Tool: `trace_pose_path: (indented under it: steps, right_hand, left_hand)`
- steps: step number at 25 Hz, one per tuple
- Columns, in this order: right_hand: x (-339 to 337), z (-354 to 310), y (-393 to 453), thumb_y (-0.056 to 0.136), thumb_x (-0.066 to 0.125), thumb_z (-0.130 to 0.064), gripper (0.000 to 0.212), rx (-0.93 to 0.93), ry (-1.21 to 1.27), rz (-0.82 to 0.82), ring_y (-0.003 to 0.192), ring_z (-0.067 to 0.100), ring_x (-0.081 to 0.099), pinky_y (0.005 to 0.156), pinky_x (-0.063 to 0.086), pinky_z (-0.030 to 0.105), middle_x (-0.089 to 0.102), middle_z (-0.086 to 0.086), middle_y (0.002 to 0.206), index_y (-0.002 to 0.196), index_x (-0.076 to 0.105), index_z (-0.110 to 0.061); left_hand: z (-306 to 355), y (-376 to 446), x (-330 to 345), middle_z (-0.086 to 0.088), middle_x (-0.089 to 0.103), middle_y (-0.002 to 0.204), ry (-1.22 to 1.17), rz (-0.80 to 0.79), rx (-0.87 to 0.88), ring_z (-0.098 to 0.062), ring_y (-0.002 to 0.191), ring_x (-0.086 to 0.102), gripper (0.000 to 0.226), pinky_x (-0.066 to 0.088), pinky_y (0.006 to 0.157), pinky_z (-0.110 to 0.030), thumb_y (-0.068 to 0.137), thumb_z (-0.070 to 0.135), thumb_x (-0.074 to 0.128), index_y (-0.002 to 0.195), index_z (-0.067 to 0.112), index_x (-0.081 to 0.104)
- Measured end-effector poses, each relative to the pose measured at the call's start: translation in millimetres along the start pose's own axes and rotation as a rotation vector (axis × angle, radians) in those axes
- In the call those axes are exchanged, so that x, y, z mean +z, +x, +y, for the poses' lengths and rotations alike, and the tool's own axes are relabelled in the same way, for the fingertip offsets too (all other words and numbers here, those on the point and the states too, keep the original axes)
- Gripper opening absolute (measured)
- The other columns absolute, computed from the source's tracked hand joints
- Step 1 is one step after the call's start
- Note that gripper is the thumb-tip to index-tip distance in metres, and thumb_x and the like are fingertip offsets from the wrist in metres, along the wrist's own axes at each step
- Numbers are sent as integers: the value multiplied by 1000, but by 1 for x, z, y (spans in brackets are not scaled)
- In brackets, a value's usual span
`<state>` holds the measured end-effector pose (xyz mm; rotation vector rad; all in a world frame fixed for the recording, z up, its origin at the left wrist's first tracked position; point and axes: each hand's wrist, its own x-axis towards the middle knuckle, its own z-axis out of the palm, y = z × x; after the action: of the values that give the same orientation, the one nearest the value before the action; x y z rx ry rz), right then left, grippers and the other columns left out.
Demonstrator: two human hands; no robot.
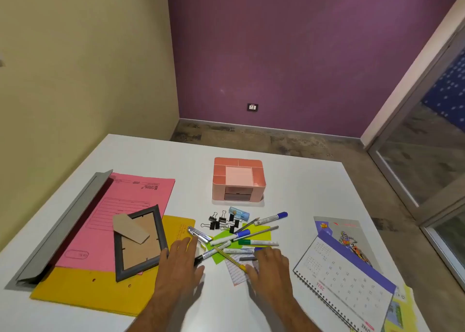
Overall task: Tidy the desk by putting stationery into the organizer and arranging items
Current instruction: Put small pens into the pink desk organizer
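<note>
Over markers, left hand spread, right hand spread

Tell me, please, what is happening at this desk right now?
A person is starting to tidy a white desk. Both hands, left hand and right hand, reach open toward a loose pile of markers, pens and binder clips, and hold nothing. The pink organizer behind the pile holds no pens yet. Folders and a picture frame lie left, a calendar right.

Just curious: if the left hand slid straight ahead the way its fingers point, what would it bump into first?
Most likely the silver stapler, lying just past the fingertips of the left hand. Whether they already touch is unclear. Beyond it lie the black binder clips.
</note>
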<state>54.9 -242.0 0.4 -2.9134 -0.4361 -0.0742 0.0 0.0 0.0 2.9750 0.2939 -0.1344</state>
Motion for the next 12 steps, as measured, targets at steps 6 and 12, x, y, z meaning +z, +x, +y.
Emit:
trace_pose_path:
  steps: [6, 12]
  right_hand:
    - [28, -5, -3, 42, 81, -54, 37, 26, -48, -234, 66, 16, 64, 51, 51, 34, 65, -9, 70, 66, 67, -30]
    - [37, -5, 3, 92, 52, -41, 23, 93, 49, -238, 105, 20, 55, 81, 42, 33, 61, -3, 112, 105, 63, -26]
  left_hand:
    - [5, 8, 10, 6, 66, 110, -77, -27, -15, -22, 97, 61, 54, 50, 74, -40, 70, 50, 67, 118, 26, 62]
    - [30, 19, 20, 12, 63, 82, -112, -31, 78, -16, 76, 59, 23, 47, 59, -35, 65, 44, 64, 85, 32, 64]
